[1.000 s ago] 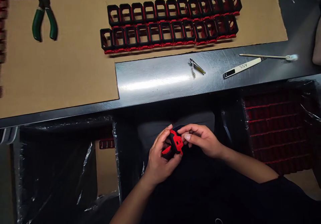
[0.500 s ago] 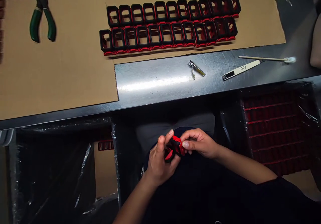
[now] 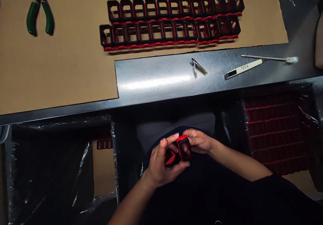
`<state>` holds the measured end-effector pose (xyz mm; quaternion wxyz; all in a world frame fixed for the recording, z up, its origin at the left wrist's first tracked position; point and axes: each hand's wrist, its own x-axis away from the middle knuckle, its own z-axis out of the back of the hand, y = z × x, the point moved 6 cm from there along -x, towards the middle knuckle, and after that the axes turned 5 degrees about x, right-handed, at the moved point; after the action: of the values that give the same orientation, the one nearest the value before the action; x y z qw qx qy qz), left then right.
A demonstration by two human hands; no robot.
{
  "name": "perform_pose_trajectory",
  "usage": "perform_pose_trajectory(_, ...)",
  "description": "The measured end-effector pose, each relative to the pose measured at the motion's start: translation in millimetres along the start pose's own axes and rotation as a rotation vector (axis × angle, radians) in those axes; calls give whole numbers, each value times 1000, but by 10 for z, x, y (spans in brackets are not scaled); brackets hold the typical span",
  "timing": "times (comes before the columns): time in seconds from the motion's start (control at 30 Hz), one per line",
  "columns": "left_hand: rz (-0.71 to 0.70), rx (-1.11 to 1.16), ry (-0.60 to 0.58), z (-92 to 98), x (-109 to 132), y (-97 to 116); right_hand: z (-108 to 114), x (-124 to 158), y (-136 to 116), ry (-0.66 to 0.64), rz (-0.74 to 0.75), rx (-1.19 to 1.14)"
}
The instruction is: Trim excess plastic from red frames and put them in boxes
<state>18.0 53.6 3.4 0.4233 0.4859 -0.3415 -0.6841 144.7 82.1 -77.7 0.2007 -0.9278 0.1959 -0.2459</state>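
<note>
Above my lap, my left hand [image 3: 161, 166] holds two small black-and-red frames. One red-and-black frame [image 3: 184, 147] is tilted up with its rectangular opening showing, and my right hand [image 3: 200, 141] grips its right side with thumb and fingers. The other frame [image 3: 171, 158] lies in my left palm, partly hidden by the fingers. On the bench's cardboard stand two rows of similar black-and-red frames, the back row [image 3: 163, 9] and the front row [image 3: 156, 33].
Green-handled pliers [image 3: 40, 11] lie on the cardboard [image 3: 63, 70]. A nail clipper [image 3: 198, 66], a white A55 tool [image 3: 243, 69] and a cotton swab [image 3: 267, 58] lie on the metal bench. Plastic-lined boxes flank my lap; the right one holds red-black parts [image 3: 275, 134].
The frame between my hands has turned so its opening faces up toward me. My right hand has shifted behind its right side, and the view has moved slightly.
</note>
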Motion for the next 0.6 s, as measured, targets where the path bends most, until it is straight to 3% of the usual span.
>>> perform_pose_trajectory(0.1,89,-64,-1,22,-47,-1,8,15,-14,8,4,-31)
perform_pose_trajectory(0.2,165,-164,-78,43,-106,-5,25,20,-35,24,15,-24)
perform_pose_trajectory(0.37,14,-233,-160,68,-172,77,45,1,-34,21,25,47)
perform_pose_trajectory(0.6,-68,-166,-110,34,-144,47,48,-5,-29,31,-10,82)
